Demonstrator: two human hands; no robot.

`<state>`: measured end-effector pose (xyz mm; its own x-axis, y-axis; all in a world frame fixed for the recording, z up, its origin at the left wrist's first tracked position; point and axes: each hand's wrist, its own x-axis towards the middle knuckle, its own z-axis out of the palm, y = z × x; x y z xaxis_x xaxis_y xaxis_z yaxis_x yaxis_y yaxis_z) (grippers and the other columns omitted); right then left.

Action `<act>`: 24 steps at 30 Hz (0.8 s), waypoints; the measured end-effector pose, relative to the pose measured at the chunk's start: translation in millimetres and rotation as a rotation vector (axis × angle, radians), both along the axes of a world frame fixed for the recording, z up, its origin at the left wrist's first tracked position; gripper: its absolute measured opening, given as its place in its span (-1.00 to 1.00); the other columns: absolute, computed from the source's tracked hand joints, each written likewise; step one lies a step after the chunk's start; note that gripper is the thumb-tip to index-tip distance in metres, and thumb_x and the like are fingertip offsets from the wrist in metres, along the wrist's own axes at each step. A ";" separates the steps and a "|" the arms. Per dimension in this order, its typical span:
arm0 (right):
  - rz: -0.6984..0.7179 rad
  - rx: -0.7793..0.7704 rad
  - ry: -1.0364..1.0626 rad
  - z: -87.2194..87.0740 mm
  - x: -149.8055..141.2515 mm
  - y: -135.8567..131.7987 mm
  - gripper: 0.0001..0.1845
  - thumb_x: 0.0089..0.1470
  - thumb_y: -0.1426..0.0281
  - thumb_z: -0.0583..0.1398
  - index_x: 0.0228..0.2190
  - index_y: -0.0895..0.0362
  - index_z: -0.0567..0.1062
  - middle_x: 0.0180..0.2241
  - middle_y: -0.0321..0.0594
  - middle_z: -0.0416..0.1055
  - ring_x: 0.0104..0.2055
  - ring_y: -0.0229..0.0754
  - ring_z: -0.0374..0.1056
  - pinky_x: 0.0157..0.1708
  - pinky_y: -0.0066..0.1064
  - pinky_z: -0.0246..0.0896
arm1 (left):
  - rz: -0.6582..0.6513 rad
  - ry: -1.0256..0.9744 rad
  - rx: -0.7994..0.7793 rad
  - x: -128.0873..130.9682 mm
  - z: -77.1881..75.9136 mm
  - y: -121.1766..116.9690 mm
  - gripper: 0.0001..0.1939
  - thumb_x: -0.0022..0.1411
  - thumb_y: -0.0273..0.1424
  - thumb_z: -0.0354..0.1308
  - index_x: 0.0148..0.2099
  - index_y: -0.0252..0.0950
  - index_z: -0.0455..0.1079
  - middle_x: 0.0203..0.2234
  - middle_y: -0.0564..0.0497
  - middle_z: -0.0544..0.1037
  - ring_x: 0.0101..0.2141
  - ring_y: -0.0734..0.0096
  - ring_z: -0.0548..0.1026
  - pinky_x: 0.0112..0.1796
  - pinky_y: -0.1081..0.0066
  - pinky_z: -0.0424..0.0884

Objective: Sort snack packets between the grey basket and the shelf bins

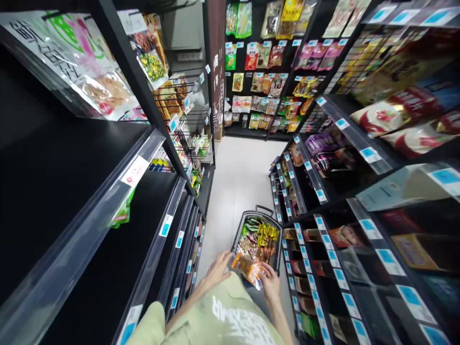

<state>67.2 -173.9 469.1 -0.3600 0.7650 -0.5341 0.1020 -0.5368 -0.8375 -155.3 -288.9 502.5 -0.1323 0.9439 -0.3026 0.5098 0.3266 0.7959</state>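
Note:
A clear snack bag with orange printing [252, 273] is in front of my body, above the near end of a black shopping basket [235, 238]. My right hand [270, 281] is closed on the bag's right edge, thumb and fingers pinching it. Just off the bag's left end is my left hand [218, 268], its fingers stretched out and apart with nothing in them. Inside the basket lie several small packets: yellow packets [268, 235] at the right, green packets [252, 223] at the back, and brownish ones nearer me. The bag hides part of the basket's near end.
Black shelves with price tags [166, 225] line the left side, a few green packets [124, 211] on one. Stocked shelves [325, 239] rise close on the right. A pale floor aisle [237, 177] leads to a wall of hanging snack bags [266, 81].

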 end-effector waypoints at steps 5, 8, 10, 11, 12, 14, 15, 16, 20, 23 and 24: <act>-0.105 -0.041 0.161 62.6 -19.9 -19.4 -0.54 -0.33 0.34 0.42 -0.26 -0.06 0.53 -0.09 -0.12 0.54 0.05 0.12 0.42 0.02 -0.05 0.36 | -0.167 0.050 0.154 10.7 10.3 4.3 0.04 -0.07 -0.42 0.28 0.41 -0.13 -0.11 0.40 -0.11 -0.10 0.36 -0.03 -0.12 0.30 -0.05 -0.04; -0.201 -0.082 0.271 98.3 -22.9 -20.6 -0.52 -0.32 0.37 0.43 -0.24 0.01 0.53 -0.07 -0.08 0.53 -0.01 0.10 0.46 -0.05 -0.10 0.38 | -0.201 0.056 0.252 20.0 27.0 8.2 -0.10 0.06 -0.43 0.17 0.41 -0.17 -0.09 0.37 -0.10 0.01 0.35 0.07 -0.05 0.31 -0.03 -0.04; -0.278 -0.109 0.343 116.0 -23.5 -20.9 -0.51 -0.29 0.35 0.43 -0.21 0.02 0.52 -0.05 -0.08 0.52 -0.04 0.07 0.48 -0.09 -0.15 0.39 | -0.157 -0.001 0.298 25.1 41.1 11.5 -0.26 0.17 -0.44 0.06 0.39 -0.19 0.00 0.34 -0.11 0.11 0.33 0.16 0.03 0.32 0.03 -0.03; -0.317 -0.119 0.388 123.0 -23.8 -21.0 -0.53 -0.24 0.31 0.41 -0.19 0.03 0.51 -0.04 -0.09 0.51 -0.05 0.04 0.48 -0.10 -0.17 0.39 | -0.123 -0.050 0.302 27.1 48.7 13.0 -0.34 0.22 -0.44 0.01 0.37 -0.20 0.06 0.32 -0.11 0.16 0.32 0.19 0.08 0.32 0.06 -0.01; -0.354 -0.123 0.437 128.8 -24.2 -21.4 -0.55 -0.18 0.25 0.39 -0.18 0.03 0.52 -0.04 -0.10 0.51 -0.06 0.01 0.48 -0.09 -0.20 0.38 | -0.092 -0.115 0.290 28.8 56.5 14.1 -0.40 0.26 -0.41 -0.01 0.34 -0.20 0.11 0.29 -0.11 0.22 0.30 0.19 0.13 0.31 0.08 0.03; -0.411 -0.096 0.512 138.2 -24.6 -23.0 -0.58 -0.06 0.12 0.32 -0.16 0.02 0.53 -0.02 -0.11 0.50 -0.05 -0.05 0.47 -0.08 -0.24 0.36 | -0.037 -0.298 0.222 31.2 72.3 14.3 -0.49 0.31 -0.28 0.00 0.28 -0.21 0.22 0.22 -0.14 0.34 0.23 0.14 0.29 0.24 0.06 0.20; -0.426 -0.061 0.511 142.2 -24.6 -24.6 -0.58 -0.02 0.08 0.30 -0.15 0.02 0.53 0.00 -0.12 0.49 -0.02 -0.06 0.45 -0.08 -0.26 0.35 | -0.014 -0.408 0.174 32.1 80.0 13.2 -0.50 0.30 -0.19 0.02 0.24 -0.23 0.26 0.17 -0.17 0.40 0.17 0.09 0.36 0.17 0.05 0.31; -0.421 -0.013 0.481 145.8 -24.6 -26.9 -0.57 -0.01 0.08 0.29 -0.14 0.03 0.54 0.02 -0.12 0.48 0.00 -0.07 0.43 -0.09 -0.29 0.33 | 0.003 -0.517 0.124 33.0 87.5 11.6 -0.47 0.28 -0.11 0.05 0.20 -0.25 0.30 0.13 -0.21 0.44 0.11 0.05 0.43 0.08 0.05 0.42; -0.243 0.157 0.306 158.5 -24.6 -42.3 -0.59 -0.02 0.10 0.32 -0.20 0.10 0.59 -0.14 -0.14 0.54 -0.14 -0.11 0.44 -0.25 -0.39 0.30 | -0.007 -0.771 -0.032 39.4 115.1 4.5 -0.32 0.04 0.04 0.26 0.05 -0.36 0.38 -0.03 -0.32 0.54 -0.11 -0.06 0.58 -0.25 0.13 0.60; -0.273 0.306 0.217 168.8 -22.5 -57.5 -0.57 -0.03 0.05 0.30 -0.36 0.18 0.60 -0.42 -0.22 0.52 -0.40 -0.22 0.36 -0.40 -0.44 0.21 | 0.003 -0.777 -0.039 51.9 134.6 2.4 -0.32 -0.05 0.00 0.35 -0.03 -0.41 0.39 -0.16 -0.29 0.59 -0.25 0.01 0.62 -0.40 0.23 0.61; -0.333 0.367 0.178 172.3 -20.2 -63.2 -0.56 -0.04 0.04 0.31 -0.41 0.20 0.59 -0.47 -0.23 0.50 -0.45 -0.25 0.32 -0.43 -0.45 0.19 | 0.024 -0.777 -0.026 57.3 141.0 1.9 -0.32 -0.05 -0.03 0.37 -0.02 -0.41 0.38 -0.17 -0.26 0.59 -0.28 0.05 0.62 -0.43 0.25 0.60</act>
